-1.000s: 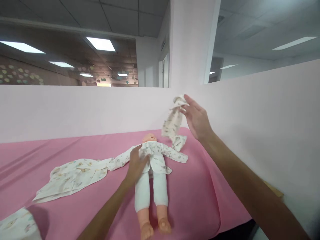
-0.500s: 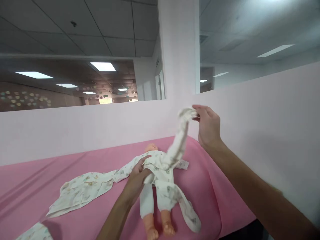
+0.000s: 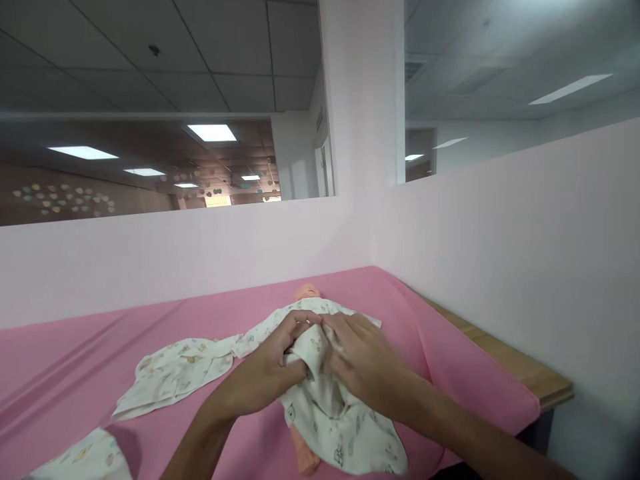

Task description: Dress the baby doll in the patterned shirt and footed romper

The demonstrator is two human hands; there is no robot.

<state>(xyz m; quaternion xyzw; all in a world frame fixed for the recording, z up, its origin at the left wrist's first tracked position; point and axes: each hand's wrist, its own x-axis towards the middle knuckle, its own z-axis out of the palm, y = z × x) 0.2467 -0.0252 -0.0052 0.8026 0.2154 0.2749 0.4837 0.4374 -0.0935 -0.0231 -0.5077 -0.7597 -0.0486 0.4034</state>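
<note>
A baby doll [image 3: 307, 291] lies on its back on the pink-covered table, its head toward the wall. It wears a white printed top [image 3: 270, 325]. My left hand [image 3: 280, 363] and my right hand [image 3: 363, 357] meet above the doll's middle, with fingertips almost touching. Both are closed on a bunched white printed baby garment [image 3: 313, 357], pinching its folds. The lower part of that cloth spreads over the doll's legs and hides most of them. One bare doll foot [image 3: 304, 453] sticks out below the hem. My fingers partly cover the gathered fabric.
Another printed white garment [image 3: 173, 377] lies flat at the left, touching the doll's sleeve. A further cloth piece [image 3: 83, 460] is at the lower left. White walls [image 3: 210, 257] with windows border the pink sheet [image 3: 400, 313]. A wooden table edge [image 3: 520, 367] shows at right.
My right hand has come down and left from above the doll, bringing the raised cloth to my left hand. The fabric now covers the doll's legs. The view has shifted slightly.
</note>
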